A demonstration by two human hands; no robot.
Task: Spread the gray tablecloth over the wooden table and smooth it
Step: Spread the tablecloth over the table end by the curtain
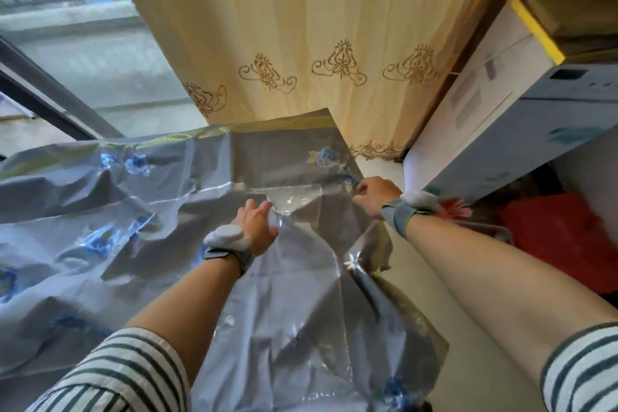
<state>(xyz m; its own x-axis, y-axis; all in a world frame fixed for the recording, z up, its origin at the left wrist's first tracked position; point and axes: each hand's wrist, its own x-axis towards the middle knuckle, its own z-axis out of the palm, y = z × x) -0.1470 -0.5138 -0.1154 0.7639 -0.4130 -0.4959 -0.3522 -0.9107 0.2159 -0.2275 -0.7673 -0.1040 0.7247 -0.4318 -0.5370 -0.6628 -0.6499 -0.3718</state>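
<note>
The gray tablecloth [140, 211], shiny and printed with blue flowers, lies crumpled across the left and middle of the view and hides the table under it completely. Its right part hangs down toward the floor in folds. My left hand [255, 226] grips a raised fold near the middle of the cloth. My right hand [376, 194] pinches the cloth's right edge, just below a blue flower. Both wrists carry gray bands with white pads.
A cream curtain [301, 43] with gold embroidery hangs straight ahead. A window [67, 43] is at the left. White boxes [501, 130] stand stacked at the right, with red items [555, 231] below them. Pale floor [451, 304] shows under my right forearm.
</note>
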